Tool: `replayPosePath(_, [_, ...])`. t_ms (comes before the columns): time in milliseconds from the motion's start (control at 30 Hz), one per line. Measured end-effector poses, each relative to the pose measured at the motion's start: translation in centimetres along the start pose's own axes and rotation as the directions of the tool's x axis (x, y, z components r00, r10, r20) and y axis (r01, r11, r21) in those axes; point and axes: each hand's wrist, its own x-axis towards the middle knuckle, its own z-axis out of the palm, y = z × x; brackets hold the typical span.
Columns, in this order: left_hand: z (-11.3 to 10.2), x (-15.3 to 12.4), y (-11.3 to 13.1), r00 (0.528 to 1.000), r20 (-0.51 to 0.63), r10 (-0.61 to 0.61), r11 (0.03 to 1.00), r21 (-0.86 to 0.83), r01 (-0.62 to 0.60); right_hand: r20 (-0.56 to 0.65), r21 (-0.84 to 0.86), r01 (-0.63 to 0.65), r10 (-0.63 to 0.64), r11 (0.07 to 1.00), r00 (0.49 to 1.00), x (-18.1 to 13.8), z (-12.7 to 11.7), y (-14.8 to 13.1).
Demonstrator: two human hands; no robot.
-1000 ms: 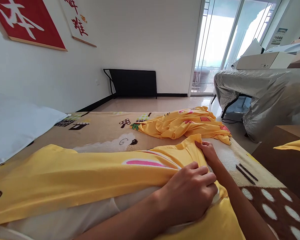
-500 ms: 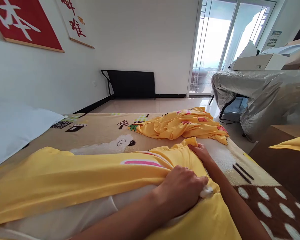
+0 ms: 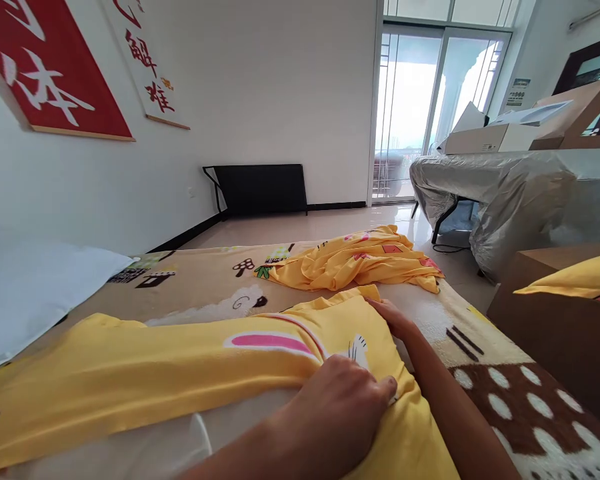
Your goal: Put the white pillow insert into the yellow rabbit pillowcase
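Note:
A yellow pillowcase [image 3: 180, 373] with a pink cartoon print lies across a white pillow [image 3: 145, 450] on the bed in front of me. My left hand [image 3: 337, 417] rests on the pillowcase's open edge, fingers curled and pinching the fabric. My right hand [image 3: 393, 317] holds the far corner of the same pillowcase, its fingertips hidden under the cloth. A second crumpled yellow cloth [image 3: 355, 260] lies farther away on the blanket.
The bed is covered by a tan cartoon blanket [image 3: 480, 373]. A white pillow [image 3: 30, 287] lies at the left. A brown box [image 3: 560, 313] with a yellow cushion stands at the right. Behind it is a silver-covered table [image 3: 520, 187] with cardboard boxes. A black folded frame [image 3: 260, 190] leans on the far wall.
The pillowcase has been drawn farther over the white pillow, hiding the filling that showed at the edge. My left hand has slid down and flattened. The view has tilted upward.

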Motion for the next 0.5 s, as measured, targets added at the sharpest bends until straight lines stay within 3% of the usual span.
replayPosePath(67, [-2.0, -0.6, -0.1, 0.995, 0.101, -0.009, 0.997, -0.073, 0.016, 0.090, -0.014, -0.021, 0.022, 1.000, 0.996, -0.8, -0.1, -0.6])
replayPosePath(133, [-4.1, -1.0, -1.3, 0.972, 0.231, 0.034, 0.959, -0.281, 0.034, 0.115, -0.012, 0.045, -0.043, 0.999, 0.992, -1.3, 0.1, -1.5])
replayPosePath(200, [-5.6, -0.9, -3.9, 0.958, 0.282, 0.055, 0.827, -0.550, 0.114, 0.065, -0.006, 0.156, -0.156, 0.988, 0.986, -1.7, 0.7, -2.5])
replayPosePath(267, [-5.9, -0.5, -7.6, 0.976, 0.126, -0.177, 0.734, -0.643, 0.216, -0.024, -0.005, 0.271, -0.271, 0.962, 0.962, -1.9, 1.6, -3.5])
replayPosePath(300, [-5.6, -0.3, -9.5, 0.940, -0.010, -0.340, 0.737, -0.624, 0.260, -0.069, -0.012, 0.333, -0.333, 0.943, 0.940, -2.1, 2.1, -4.0])
replayPosePath(333, [-5.2, -0.2, -11.4, 0.874, -0.131, -0.467, 0.736, -0.606, 0.302, -0.112, -0.023, 0.393, -0.393, 0.919, 0.913, -2.4, 2.6, -4.5])
replayPosePath(367, [-4.6, -0.1, -13.1, 0.816, -0.195, -0.545, 0.733, -0.582, 0.351, -0.150, -0.036, 0.445, -0.445, 0.895, 0.883, -2.7, 3.1, -4.9])
replayPosePath(400, [-4.0, -0.1, -14.6, 0.774, -0.209, -0.598, 0.717, -0.571, 0.400, -0.180, -0.049, 0.486, -0.487, 0.872, 0.855, -3.0, 3.4, -5.2])
replayPosePath(433, [-3.3, -0.2, -15.6, 0.769, -0.158, -0.620, 0.687, -0.582, 0.434, -0.207, -0.059, 0.521, -0.521, 0.852, 0.828, -3.4, 3.7, -5.6])
replayPosePath(500, [-2.5, -0.6, -16.7, 0.820, 0.062, -0.570, 0.603, -0.647, 0.468, -0.252, -0.055, 0.570, -0.564, 0.820, 0.787, -4.0, 4.0, -6.0])
